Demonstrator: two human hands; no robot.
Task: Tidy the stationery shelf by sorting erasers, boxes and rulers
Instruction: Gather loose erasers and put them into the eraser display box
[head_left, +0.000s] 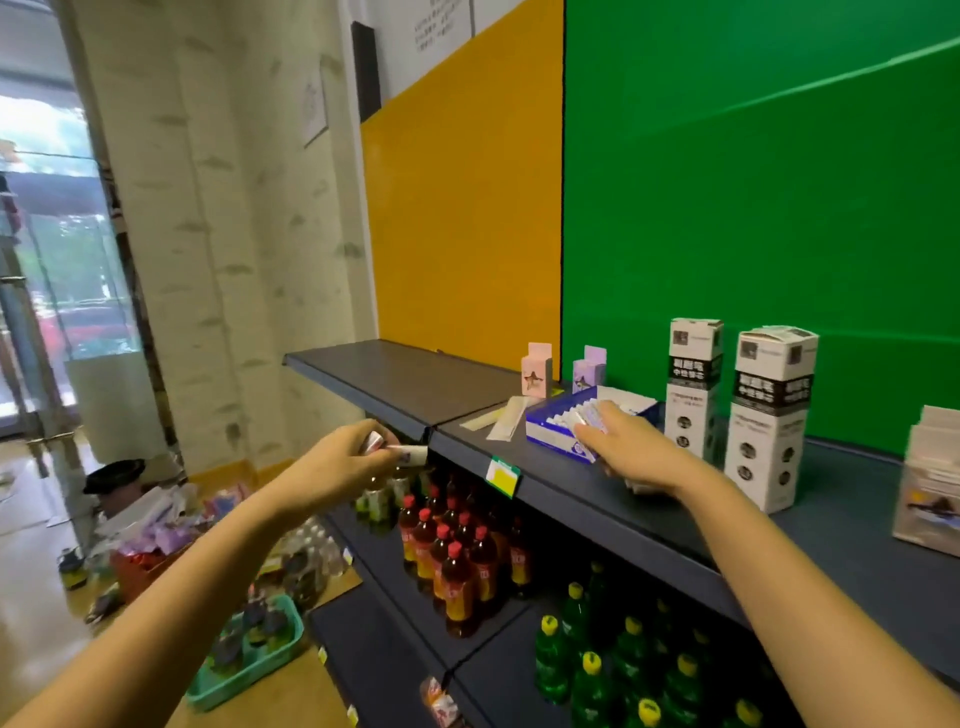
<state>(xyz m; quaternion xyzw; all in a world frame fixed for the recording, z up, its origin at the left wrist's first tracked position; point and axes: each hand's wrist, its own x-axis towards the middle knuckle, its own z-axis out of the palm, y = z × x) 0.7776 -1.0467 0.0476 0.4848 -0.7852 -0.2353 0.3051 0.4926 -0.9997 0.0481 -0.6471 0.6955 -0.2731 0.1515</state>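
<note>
- R hand (631, 449) pinches eraser (592, 420) over blue tray box (545, 434) on top shelf (571, 483)
- L hand (353, 457) grips spare erasers (410, 453) just off shelf edge
- Seat eraser flat in free slot, align w/ neighbours; feed next from L hand

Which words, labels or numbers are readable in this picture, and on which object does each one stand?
No text is sharp enough to quote.
Tall white cardboard boxes, black bands: Chinese characters, blurred.
White wall notice: too small.
Yellow shelf tag: no print visible.
Red-capped bottles: labels blurred.
Blue cardboard box: print blurred.
The wrapped erasers in the left hand and right hand: blurred.
</note>
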